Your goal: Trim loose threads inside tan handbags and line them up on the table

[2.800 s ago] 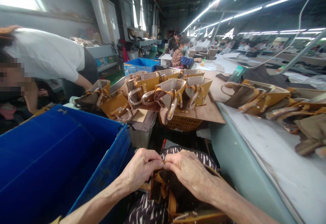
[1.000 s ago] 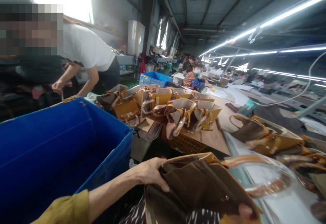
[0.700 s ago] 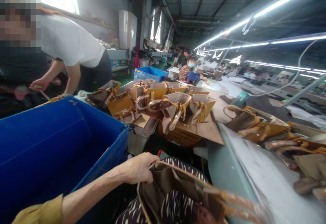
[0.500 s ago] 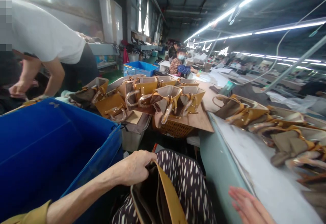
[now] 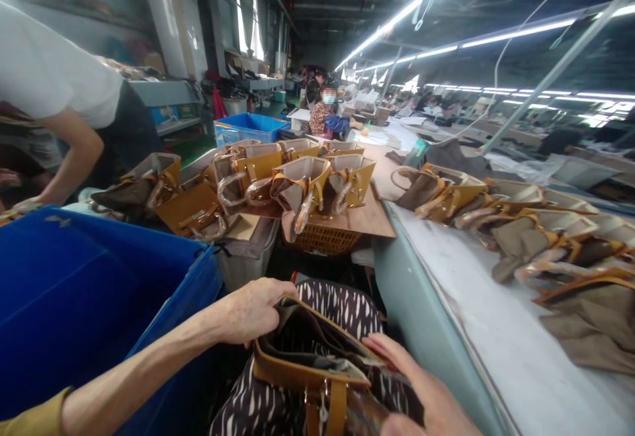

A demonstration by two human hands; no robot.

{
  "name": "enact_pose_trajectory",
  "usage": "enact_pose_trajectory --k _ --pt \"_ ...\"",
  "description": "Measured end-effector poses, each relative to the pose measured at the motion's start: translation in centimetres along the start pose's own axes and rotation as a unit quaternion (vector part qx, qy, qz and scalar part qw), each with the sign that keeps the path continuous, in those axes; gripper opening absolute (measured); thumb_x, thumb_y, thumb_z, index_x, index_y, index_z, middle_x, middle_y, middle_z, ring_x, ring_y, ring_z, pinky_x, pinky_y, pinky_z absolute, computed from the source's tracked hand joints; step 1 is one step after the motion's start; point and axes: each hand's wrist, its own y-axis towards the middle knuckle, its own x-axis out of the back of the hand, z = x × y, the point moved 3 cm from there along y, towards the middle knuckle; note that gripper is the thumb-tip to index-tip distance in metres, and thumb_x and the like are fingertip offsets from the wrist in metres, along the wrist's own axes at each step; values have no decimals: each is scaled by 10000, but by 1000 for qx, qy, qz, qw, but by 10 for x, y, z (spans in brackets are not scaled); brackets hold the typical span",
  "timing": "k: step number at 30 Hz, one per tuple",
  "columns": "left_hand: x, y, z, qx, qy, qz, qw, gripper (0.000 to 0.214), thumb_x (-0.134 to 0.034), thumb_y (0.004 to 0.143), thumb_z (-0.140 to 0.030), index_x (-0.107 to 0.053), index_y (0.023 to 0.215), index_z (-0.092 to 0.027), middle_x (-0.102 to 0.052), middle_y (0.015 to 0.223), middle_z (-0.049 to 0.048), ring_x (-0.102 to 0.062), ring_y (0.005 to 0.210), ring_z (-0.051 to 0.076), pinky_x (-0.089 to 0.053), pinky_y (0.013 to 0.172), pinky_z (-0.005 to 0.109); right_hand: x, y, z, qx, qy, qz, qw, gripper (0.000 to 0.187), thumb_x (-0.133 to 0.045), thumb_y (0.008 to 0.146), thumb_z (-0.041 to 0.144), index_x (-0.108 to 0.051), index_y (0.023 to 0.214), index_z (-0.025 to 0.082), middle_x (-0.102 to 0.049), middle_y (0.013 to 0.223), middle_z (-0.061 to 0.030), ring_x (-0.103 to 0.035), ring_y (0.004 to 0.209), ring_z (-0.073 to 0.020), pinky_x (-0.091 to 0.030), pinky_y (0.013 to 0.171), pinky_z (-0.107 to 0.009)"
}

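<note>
A tan and dark brown handbag sits on my lap, its mouth facing up and the dark lining showing. My left hand is closed on the rim at its far left corner. At the right end of the bag, the fingers of my right hand lie along the rim, thumb on the near side, gripping it. A tan strap with metal fittings hangs from the near side. The bottom of the bag is out of view.
A large blue bin stands at my left, and a person in a white shirt bends behind it. Several similar handbags crowd a board ahead. More bags line the white-topped table at my right.
My right hand has come in from above the table to the bag's right end. The bag has turned, its near side with the strap now showing. The camera view has shifted right.
</note>
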Motion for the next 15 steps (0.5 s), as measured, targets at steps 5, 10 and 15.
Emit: enact_pose_trajectory --k 5,10,15 --pt "2 -7 -7 14 -53 60 997 474 -393 523 -136 -589 950 -194 -532 648 -18 -511 479 124 -359 356 158 19 25 15 5 7 -40 999 612 -536 679 183 -461 1285 230 -489 1323 -41 -423 1217 -208 -281 1051 -342" --pt "-3 -29 -11 3 -87 83 993 434 -401 589 -120 -627 947 -211 -590 730 -22 -548 638 136 -388 462 156 26 38 31 72 -6 52 996 319 -566 682 153 -627 986 230 -658 922 36 -588 881 -172 -427 766 -227" --pt "-4 -44 -8 -59 -84 82 991 426 -377 649 -86 -618 970 -227 -641 866 -40 -575 801 146 -424 644 172 34 29 45 84 -82 72 990 186 -493 815 270 -580 668 197 -578 656 51 -553 723 -147 -374 630 -204"
